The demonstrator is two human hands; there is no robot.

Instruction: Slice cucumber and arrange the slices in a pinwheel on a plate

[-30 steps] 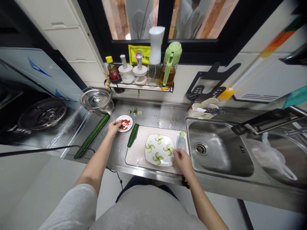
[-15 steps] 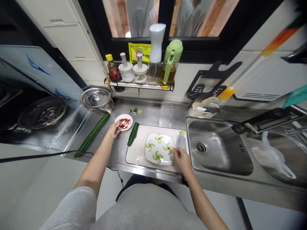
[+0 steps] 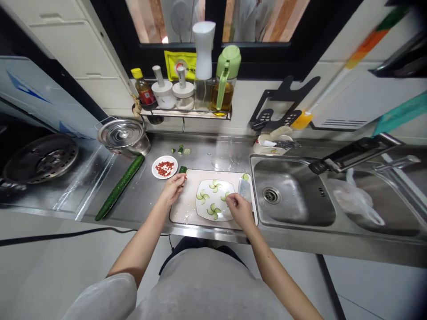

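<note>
My left hand (image 3: 175, 188) is closed in a pinch on a small red piece, above the left part of the cutting board (image 3: 180, 214). A cut length of cucumber (image 3: 183, 170) shows behind it, partly hidden. On the board, a white plate (image 3: 204, 210) carries several pinwheels of cucumber slices (image 3: 213, 211) with red bits at some centres. My right hand (image 3: 240, 210) is pinched over the plate's right edge, covering part of the right-hand pinwheel; whether its fingers hold anything is hidden. A small white dish (image 3: 164, 177) of red pieces (image 3: 166, 167) stands left of the board.
A knife blade (image 3: 244, 189) lies on the board's right side, a cucumber slice (image 3: 245, 177) behind it. A whole cucumber (image 3: 120, 186) and a lidded steel pot (image 3: 125, 135) are leftward. The sink (image 3: 293, 195) is on the right. A condiment rack (image 3: 187, 114) hangs behind.
My left hand has moved right from the small dish to above the board, with a red piece in its fingers. My right hand stays by the plate's right side. The view has shifted slightly.
</note>
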